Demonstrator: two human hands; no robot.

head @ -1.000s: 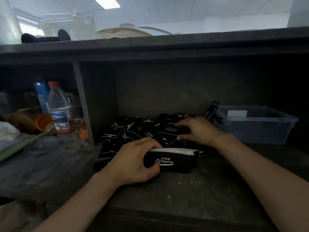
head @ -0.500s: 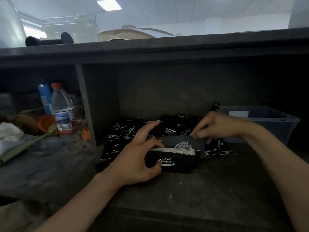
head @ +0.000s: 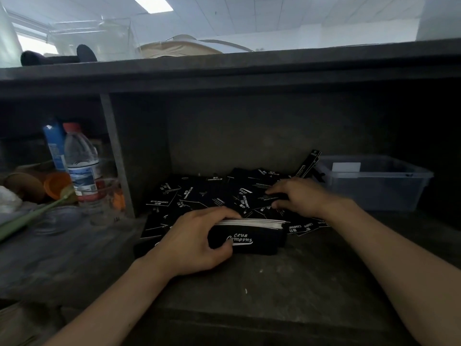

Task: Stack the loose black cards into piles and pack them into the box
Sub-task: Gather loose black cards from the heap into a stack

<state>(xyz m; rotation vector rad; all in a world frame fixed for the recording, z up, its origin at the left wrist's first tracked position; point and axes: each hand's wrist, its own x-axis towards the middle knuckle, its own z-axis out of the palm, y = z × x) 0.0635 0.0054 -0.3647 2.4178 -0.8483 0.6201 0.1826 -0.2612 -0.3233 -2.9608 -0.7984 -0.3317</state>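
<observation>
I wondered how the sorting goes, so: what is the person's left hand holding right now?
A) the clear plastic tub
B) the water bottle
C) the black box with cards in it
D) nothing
C: the left hand wraps round the black box, thumb on its printed front, white card edges showing on top; the water bottle and clear tub stand untouched at the sides.

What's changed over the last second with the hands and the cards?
The right hand brought a card from the loose cards to the stack, then went back to the pile; its fingers now rest there. The left hand kept gripping the stack; the clear bin stayed put.
</observation>
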